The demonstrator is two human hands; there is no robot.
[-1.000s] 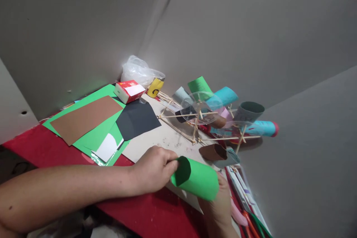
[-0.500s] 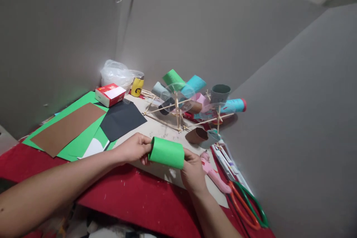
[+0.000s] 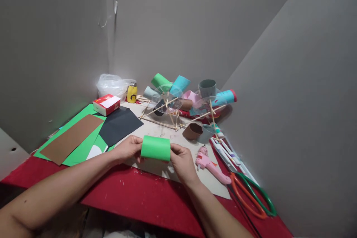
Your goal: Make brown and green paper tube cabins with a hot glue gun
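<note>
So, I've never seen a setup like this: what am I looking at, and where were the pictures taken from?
There is no machine working here. You see a person's own left hand and right hand, both bare. All the pictures come from one camera worn on the person's head, looking forward and down.

The two hands hold a green paper tube, one at each end. On the red table, to the left, lie a brown sheet, a black sheet and a small red-and-white box. Farther back stands a frame of thin sticks with coloured paper tubes about it. To the right are a pink glue gun and scissors.
</note>
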